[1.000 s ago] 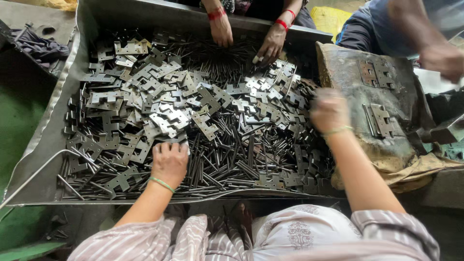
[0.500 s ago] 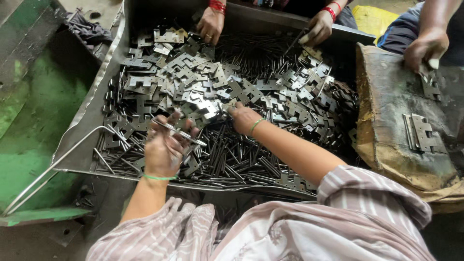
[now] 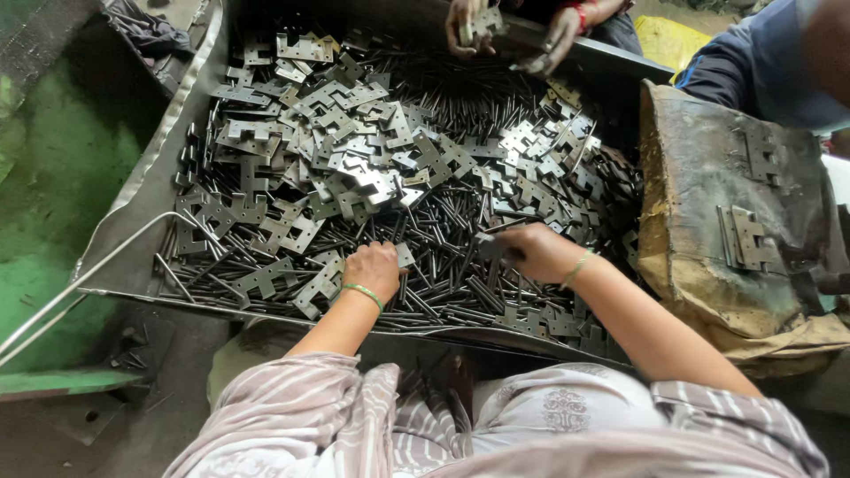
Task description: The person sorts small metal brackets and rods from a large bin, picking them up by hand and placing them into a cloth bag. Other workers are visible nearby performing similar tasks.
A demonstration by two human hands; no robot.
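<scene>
A big metal tray (image 3: 146, 199) holds a heap of grey hinge plates (image 3: 354, 168) and thin dark pins (image 3: 443, 217). My left hand (image 3: 372, 270) lies knuckles-up on the pins near the tray's front edge, fingers curled under. A small plate (image 3: 405, 256) shows at its thumb side; whether the hand grips it is hidden. My right hand (image 3: 536, 252) is closed around a dark metal piece (image 3: 487, 246) just above the pins, right of the left hand.
Another person's two hands (image 3: 474, 22) work hinge parts at the tray's far rim. A person in blue (image 3: 753, 75) sits at far right. A worn, sack-covered block (image 3: 699, 265) right of the tray carries assembled hinges (image 3: 748, 239). A wire rod (image 3: 88, 276) slants off the left.
My left hand has dropped from a raised hold on some pieces down onto the pins. My right hand has moved right and nearer, closing on a dark piece. The view has shifted left.
</scene>
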